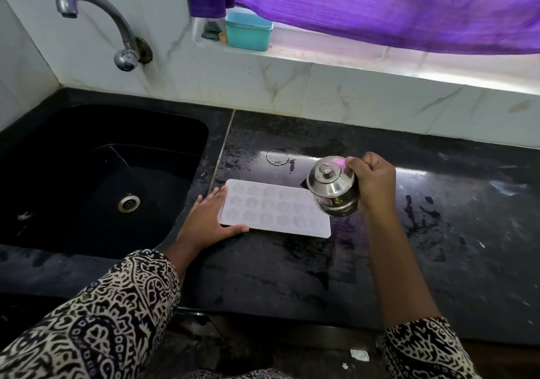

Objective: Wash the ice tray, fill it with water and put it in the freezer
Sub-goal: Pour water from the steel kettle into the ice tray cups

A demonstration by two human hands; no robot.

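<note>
Flat-fingered left grip (209, 221) touches ice tray (274, 207); right grip (372, 183) clasps steel pot (333, 187) above it.

Window (409, 66) backlight, counter (292, 261) glare, wide-angle edge distortion.

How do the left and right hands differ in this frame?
The left hand lies flat, fingers straight, against the left end of the ice tray; the right hand is curled round a lidded steel pot. The left rests on the counter; the right holds the pot tilted above the tray's right end. Both attend the same tray.
</note>
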